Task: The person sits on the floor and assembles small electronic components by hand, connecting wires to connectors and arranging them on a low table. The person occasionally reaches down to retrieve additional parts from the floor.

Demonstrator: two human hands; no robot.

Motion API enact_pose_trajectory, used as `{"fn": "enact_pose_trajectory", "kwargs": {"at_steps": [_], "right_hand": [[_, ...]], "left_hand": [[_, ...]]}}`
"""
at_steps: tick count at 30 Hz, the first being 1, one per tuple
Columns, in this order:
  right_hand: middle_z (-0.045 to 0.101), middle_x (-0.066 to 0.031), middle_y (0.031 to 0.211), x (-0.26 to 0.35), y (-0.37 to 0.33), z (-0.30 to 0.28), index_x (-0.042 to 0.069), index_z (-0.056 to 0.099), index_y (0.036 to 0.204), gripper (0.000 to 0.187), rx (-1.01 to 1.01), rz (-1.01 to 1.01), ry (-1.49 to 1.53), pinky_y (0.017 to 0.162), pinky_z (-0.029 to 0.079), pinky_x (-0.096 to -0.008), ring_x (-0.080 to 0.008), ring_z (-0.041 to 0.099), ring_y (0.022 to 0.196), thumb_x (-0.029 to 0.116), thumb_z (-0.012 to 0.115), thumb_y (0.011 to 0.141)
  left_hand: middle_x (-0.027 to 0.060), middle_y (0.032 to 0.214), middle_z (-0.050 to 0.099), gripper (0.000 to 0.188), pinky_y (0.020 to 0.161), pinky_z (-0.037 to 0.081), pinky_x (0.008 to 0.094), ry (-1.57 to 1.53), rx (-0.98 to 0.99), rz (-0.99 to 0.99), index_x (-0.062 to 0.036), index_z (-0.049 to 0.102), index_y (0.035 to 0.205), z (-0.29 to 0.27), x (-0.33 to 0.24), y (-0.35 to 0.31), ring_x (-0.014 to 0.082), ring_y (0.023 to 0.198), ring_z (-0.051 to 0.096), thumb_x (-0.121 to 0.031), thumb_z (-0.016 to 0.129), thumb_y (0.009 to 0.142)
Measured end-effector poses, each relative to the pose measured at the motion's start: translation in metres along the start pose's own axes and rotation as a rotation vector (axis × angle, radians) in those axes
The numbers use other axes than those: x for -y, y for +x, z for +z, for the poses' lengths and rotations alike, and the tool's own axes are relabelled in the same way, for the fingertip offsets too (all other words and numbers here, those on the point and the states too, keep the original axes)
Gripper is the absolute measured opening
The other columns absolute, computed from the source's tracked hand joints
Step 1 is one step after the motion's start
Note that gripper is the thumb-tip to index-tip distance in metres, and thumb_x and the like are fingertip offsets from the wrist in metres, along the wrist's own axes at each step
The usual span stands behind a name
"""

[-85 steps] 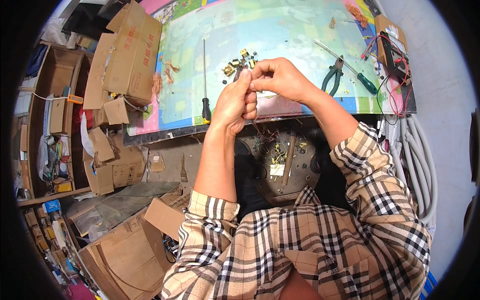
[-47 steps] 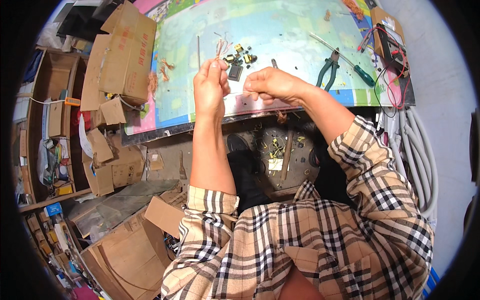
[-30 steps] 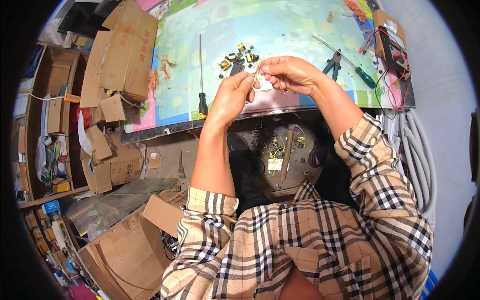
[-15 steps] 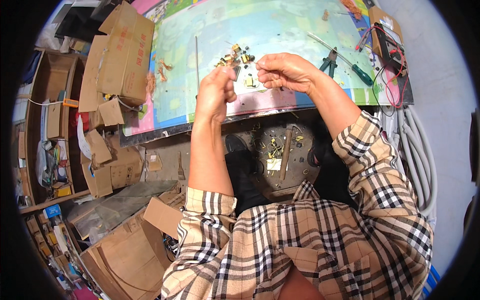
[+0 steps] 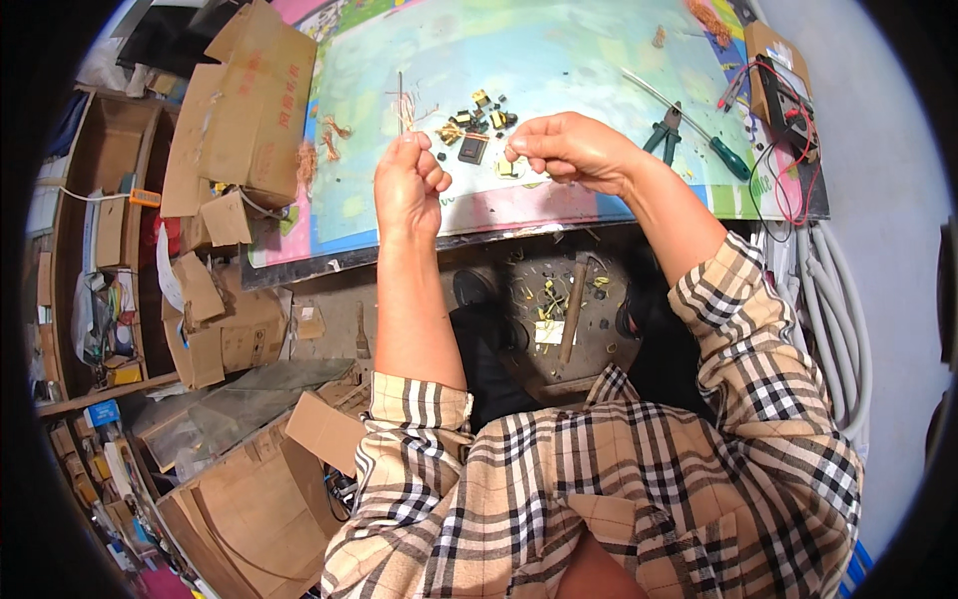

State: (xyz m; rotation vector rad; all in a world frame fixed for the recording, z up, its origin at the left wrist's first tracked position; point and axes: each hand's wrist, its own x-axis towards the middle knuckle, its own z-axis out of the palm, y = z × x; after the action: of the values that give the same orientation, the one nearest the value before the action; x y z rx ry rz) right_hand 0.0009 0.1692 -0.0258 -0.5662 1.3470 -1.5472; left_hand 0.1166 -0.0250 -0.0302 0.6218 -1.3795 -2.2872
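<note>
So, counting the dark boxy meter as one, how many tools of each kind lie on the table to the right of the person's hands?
Pliers: 1
Green-handled screwdriver: 1
Meter: 1
Total: 3

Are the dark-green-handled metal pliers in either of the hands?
No, the dark-green-handled metal pliers lie on the multicoloured table covering, to the right of the right hand.

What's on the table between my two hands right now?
In the head view, a dark block and a yellow part lie between your left hand and right hand, with small parts just beyond them.
</note>
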Motion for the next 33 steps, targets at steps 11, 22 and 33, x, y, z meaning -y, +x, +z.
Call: {"fn": "enact_pose_trajectory", "kwargs": {"at_steps": [11, 22, 33], "right_hand": [[0.066, 0.0003, 0.081, 0.018, -0.024, 0.006, -0.002, 0.069, 0.096, 0.016, -0.004, -0.383, -0.470, 0.070, 0.047, -0.0231, -0.0068, 0.056, 0.074, 0.012, 0.063, 0.089], [0.066, -0.0097, 0.074, -0.015, 0.000, 0.003, 0.001, 0.068, 0.093, 0.018, -0.232, -0.332, -0.932, 0.067, 0.049, -0.0314, -0.0164, 0.059, 0.067, 0.016, 0.064, 0.085], [0.064, -0.0041, 0.072, -0.006, -0.005, -0.014, 0.001, 0.069, 0.090, 0.015, -0.278, -0.286, -0.800, 0.064, 0.047, -0.0275, -0.0092, 0.056, 0.067, 0.014, 0.064, 0.086]], "left_hand": [[0.0008, 0.066, 0.047, 0.024, 0.057, 0.037, 0.0286, 1.177, 0.270, 0.223, -0.0027, 0.059, 0.080, 0.001, 0.017, -0.006, 0.0111, 0.063, 0.042, -0.018, 0.048, 0.096], [0.0022, 0.058, 0.046, 0.022, 0.050, 0.037, 0.0305, 0.511, 0.212, 0.139, -0.0046, 0.054, 0.087, 0.012, 0.008, 0.000, 0.0136, 0.049, 0.041, -0.023, 0.048, 0.098], [-0.0058, 0.058, 0.043, 0.026, 0.049, 0.028, 0.0222, 0.484, 0.654, -0.084, -0.0047, 0.061, 0.084, 0.030, -0.003, -0.035, 0.0040, 0.052, 0.035, -0.028, 0.055, 0.096]]}}
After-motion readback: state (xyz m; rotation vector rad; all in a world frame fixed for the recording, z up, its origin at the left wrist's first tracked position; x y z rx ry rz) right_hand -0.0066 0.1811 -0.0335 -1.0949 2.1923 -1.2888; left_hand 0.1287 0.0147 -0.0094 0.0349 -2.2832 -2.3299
